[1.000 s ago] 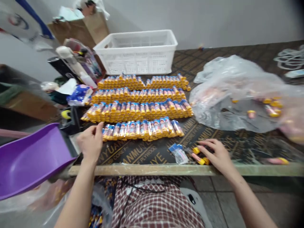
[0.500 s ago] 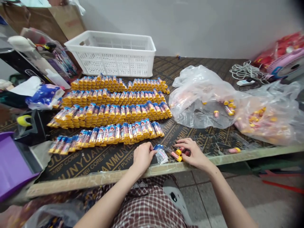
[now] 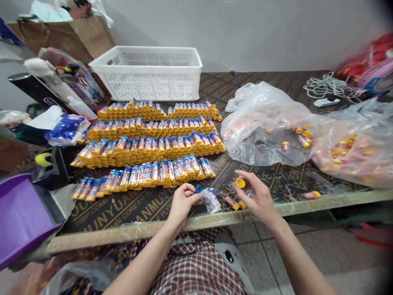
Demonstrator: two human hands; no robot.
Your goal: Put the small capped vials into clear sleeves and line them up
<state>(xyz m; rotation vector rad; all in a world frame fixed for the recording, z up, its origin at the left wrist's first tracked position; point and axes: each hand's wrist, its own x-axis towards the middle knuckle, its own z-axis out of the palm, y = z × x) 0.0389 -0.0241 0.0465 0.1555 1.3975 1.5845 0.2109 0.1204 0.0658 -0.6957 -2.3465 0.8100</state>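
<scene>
My left hand [image 3: 185,200] pinches the blue end of some small clear printed plastic sleeves [image 3: 211,200] near the table's front edge. In the fingers of my right hand [image 3: 258,196] is a small tube [image 3: 240,183] with its round yellow end turned up; the rest of it is mostly hidden. Just below that hand, a pink-and-red tube with a yellow cap [image 3: 232,203] lies on the table, a second yellow cap beside it. Beyond my left hand lie stacked rows of wrapped yellow-capped tubes [image 3: 153,172] with blue tops.
Behind the rows stands a white plastic basket [image 3: 147,84]. Clear bags [image 3: 258,106] with loose tubes lie on the right, near a single tube [image 3: 312,195]. A white cable [image 3: 325,88] is at the back right. A purple dustpan [image 3: 24,217] and black tape dispenser [image 3: 50,168] are left.
My right hand has risen slightly from the tubes on the table, with one tube now in its fingers. My left hand stays at the sleeves, which have shifted a little. The view has moved slightly.
</scene>
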